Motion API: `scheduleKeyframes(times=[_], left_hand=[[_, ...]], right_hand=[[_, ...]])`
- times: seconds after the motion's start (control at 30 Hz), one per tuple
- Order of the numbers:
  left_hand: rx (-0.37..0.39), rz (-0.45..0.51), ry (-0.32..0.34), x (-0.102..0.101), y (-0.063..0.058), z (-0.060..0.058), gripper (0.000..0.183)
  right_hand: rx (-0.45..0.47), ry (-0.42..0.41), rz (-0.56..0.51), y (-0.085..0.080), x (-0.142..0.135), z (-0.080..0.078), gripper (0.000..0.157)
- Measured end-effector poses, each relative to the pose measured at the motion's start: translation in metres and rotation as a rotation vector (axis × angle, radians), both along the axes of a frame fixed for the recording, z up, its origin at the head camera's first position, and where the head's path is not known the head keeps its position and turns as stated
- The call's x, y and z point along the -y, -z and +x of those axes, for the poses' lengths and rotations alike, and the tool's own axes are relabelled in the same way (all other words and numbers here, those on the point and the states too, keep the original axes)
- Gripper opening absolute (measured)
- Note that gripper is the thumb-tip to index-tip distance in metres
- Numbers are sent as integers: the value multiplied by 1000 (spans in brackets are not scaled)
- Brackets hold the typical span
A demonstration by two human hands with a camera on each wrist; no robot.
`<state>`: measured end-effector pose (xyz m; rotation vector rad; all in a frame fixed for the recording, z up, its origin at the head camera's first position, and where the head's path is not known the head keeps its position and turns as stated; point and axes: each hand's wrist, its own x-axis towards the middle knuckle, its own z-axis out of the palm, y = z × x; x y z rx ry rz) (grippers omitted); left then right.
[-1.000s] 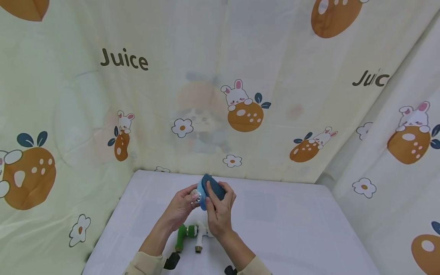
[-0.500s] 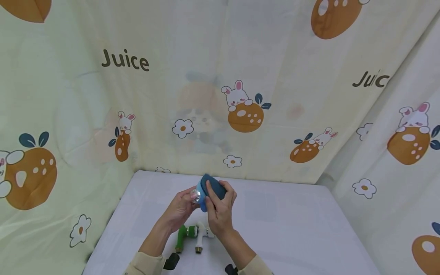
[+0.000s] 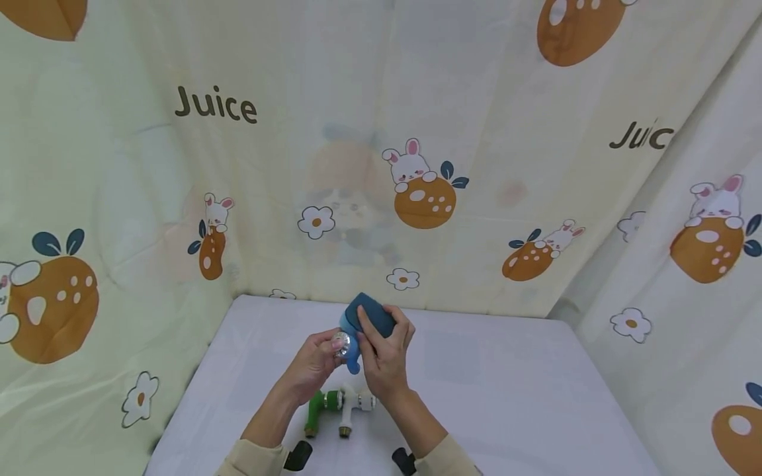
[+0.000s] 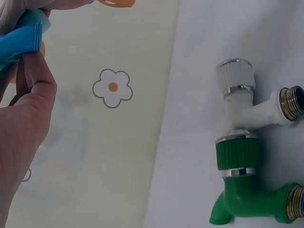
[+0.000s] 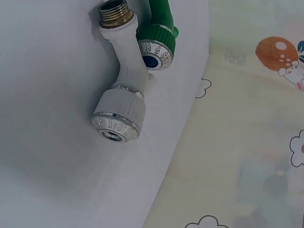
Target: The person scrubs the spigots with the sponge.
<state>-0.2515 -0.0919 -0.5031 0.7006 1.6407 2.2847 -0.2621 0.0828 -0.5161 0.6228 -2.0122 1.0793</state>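
Note:
My left hand (image 3: 314, 365) grips a light blue plastic tap (image 3: 352, 352) at its silver-trimmed knob, above the table. The tap's hooked spout points down. In the left wrist view, part of the blue tap (image 4: 21, 43) shows between the fingers at the upper left corner. My right hand (image 3: 388, 360) holds a dark blue sponge-like pad (image 3: 370, 313) against the tap's upper part, with one finger lying along the pad. The pad covers some of the tap. In the right wrist view neither the hand nor the pad shows.
On the white table (image 3: 506, 390) below the hands lie a green tap (image 3: 315, 410) and a white tap (image 3: 348, 411), side by side, with brass threaded ends. A patterned curtain (image 3: 286, 165) hangs behind the table and along its sides.
My right hand and the pad have shifted slightly up and right. The blue tap has turned, so more of its silver knob face and hooked spout shows. The green and white taps stay put.

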Motion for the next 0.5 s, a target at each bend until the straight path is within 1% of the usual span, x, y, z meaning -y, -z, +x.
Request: scheduleKeyframes(times=[0.1, 0.2, 0.3, 0.4, 0.5], left_hand=[[-2, -4, 9, 0, -1, 0, 36], [16, -39, 22, 0, -2, 1, 47], [30, -89, 25, 2, -2, 2, 53], [34, -124, 18, 3, -2, 2, 54], [23, -177, 2, 5, -3, 2, 53]], right_hand=[[29, -21, -37, 0, 0, 0, 50], [93, -49, -104, 0, -1, 1, 49], [185, -94, -182, -1, -1, 1, 48], [288, -135, -259, -4, 0, 2, 45], [399, -144, -329, -7, 0, 2, 42]])
